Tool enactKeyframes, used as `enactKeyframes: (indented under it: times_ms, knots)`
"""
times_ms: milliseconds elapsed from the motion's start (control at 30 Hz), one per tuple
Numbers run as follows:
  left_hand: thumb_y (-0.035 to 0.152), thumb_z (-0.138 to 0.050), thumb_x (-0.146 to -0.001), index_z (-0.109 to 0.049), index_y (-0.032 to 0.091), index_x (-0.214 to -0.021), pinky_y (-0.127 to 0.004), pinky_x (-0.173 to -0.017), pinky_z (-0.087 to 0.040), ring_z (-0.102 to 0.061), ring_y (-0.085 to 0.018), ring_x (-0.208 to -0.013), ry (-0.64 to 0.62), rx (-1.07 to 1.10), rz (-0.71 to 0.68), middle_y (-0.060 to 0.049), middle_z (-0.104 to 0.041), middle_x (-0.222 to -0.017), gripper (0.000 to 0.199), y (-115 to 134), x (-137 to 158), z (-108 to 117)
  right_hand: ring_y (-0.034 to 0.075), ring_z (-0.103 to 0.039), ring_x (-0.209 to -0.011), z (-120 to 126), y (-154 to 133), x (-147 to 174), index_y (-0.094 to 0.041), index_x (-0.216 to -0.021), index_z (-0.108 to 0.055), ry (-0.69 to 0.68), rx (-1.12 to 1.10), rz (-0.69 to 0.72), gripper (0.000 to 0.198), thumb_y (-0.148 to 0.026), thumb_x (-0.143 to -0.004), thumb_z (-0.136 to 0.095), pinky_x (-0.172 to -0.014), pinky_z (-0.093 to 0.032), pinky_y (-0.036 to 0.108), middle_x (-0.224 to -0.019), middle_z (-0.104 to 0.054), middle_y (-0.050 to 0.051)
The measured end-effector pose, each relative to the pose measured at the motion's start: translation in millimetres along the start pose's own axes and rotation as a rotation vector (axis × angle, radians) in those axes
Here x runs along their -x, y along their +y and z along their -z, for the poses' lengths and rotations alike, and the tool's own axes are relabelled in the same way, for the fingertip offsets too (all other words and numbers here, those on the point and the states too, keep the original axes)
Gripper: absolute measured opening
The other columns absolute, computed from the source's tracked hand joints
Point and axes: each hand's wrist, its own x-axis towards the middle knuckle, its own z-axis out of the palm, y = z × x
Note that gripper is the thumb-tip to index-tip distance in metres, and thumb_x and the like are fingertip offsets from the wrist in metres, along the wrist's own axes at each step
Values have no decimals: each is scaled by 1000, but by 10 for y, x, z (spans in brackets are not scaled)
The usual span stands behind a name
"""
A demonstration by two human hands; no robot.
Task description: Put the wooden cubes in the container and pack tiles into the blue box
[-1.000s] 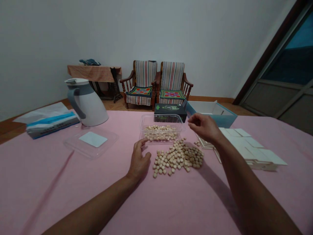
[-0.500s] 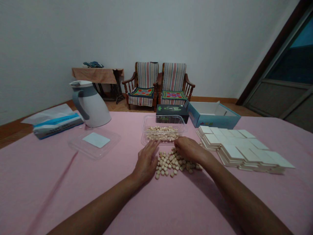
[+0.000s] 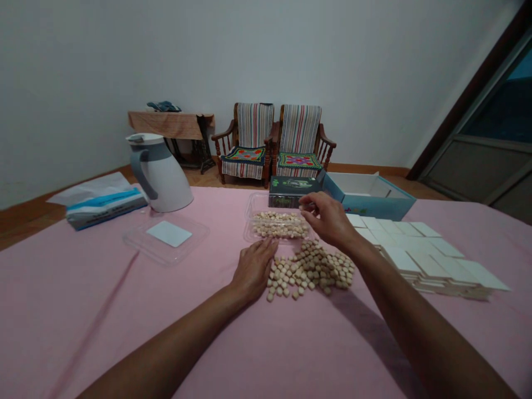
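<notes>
A clear plastic container point(image 3: 255, 206) holds a layer of small pale wooden pieces point(image 3: 280, 226). In front of it a pile of the same pieces point(image 3: 318, 266) is spread on the cloth. My left hand point(image 3: 253, 267) lies flat on the cloth left of the pile, its fingers stretched towards the container's near edge. Above the container's right side is my right hand point(image 3: 326, 216), thumb and fingers brought together in a pinch. A small pale wooden piece shows at its fingertips, partly hidden by them.
Stacks of pale square boards point(image 3: 419, 252) stand at the right. Behind are an open blue box point(image 3: 369, 204) and a black box point(image 3: 291, 187). At the left are a clear lid point(image 3: 143, 246), a white jug point(image 3: 172, 183) and a tissue pack point(image 3: 106, 209). Pink cloth point(image 3: 233, 354) covers the table.
My right hand has risen from the pile to above the container, with a small wooden piece at its fingertips. My left hand stays flat by the pile. The view has shifted slightly.
</notes>
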Motion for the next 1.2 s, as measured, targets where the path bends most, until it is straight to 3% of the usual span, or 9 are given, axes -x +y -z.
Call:
enactKeyframes:
  times_ms: [100,233,333,500,633,767,1033,1100,1200]
  knots:
    - [17,-46,-86,-55,31,-126,-54,-99,-34,-44,-33,-126,0,17,11,-7,-50,-139,44,22,7,-2,14,-58,-73,-40,19,-7,-14,-93,-64,16,-19,-18,18,-11,-78,-53,-70,-42,25,-90,-66,7]
    - [13,-48,-83,-60,28,-118,-53,-99,-35,-47,-31,-122,42,62,14,-7,-56,-132,40,9,4,-22,15,-61,-78,-156,18,185,-16,-81,-68,-326,80,-2,18,-9,-77,-53,-71,-40,24,-82,-69,5]
    - [6,-45,-78,-61,21,-108,-46,-99,-38,-50,-24,-116,195,120,50,-9,-59,-120,38,-11,0,-12,20,-62,-87,-310,-5,332,-16,-85,-69,-511,223,-18,19,-11,-78,-53,-73,-40,26,-90,-70,9]
    - [4,-43,-72,-54,18,-104,-43,-102,-37,-46,-23,-113,475,164,137,-8,-52,-110,37,3,-15,78,24,-63,-89,-519,-50,396,-12,-87,-68,-625,379,-80,21,-11,-83,-47,-67,-39,28,-95,-68,15]
    - [5,-44,-72,-45,16,-119,-44,-108,-32,-39,-23,-125,558,257,211,-11,-44,-125,48,-49,-35,74,22,-62,-90,-539,-54,407,-12,-89,-66,-628,374,-66,24,-9,-83,-43,-67,-38,27,-98,-67,15]
    - [6,-44,-73,-30,13,-137,-43,-108,-34,-38,-23,-130,495,454,356,-16,-40,-139,67,-144,-55,17,19,-59,-82,-401,-62,384,-14,-83,-65,-590,290,-41,18,-7,-75,-50,-65,-36,26,-88,-67,10]
    - [7,-48,-73,-35,14,-140,-41,-110,-33,-44,-23,-129,326,477,313,-13,-46,-141,69,-200,-47,-27,14,-56,-73,-150,-73,75,-12,-97,-62,-18,65,40,21,-11,-80,-51,-69,-40,25,-91,-62,9]
    - [7,-47,-73,-37,14,-139,-41,-108,-36,-48,-23,-126,318,463,317,-13,-47,-139,67,-199,-43,-22,15,-57,-75,-181,-68,97,-13,-96,-64,-67,57,49,20,-12,-80,-51,-70,-40,25,-91,-64,9]
    - [6,-46,-74,-38,17,-138,-42,-103,-41,-54,-22,-119,300,457,330,-12,-52,-134,65,-180,-39,-4,17,-59,-81,-275,-74,226,-16,-85,-67,-337,87,50,18,-9,-78,-51,-72,-40,25,-85,-67,7]
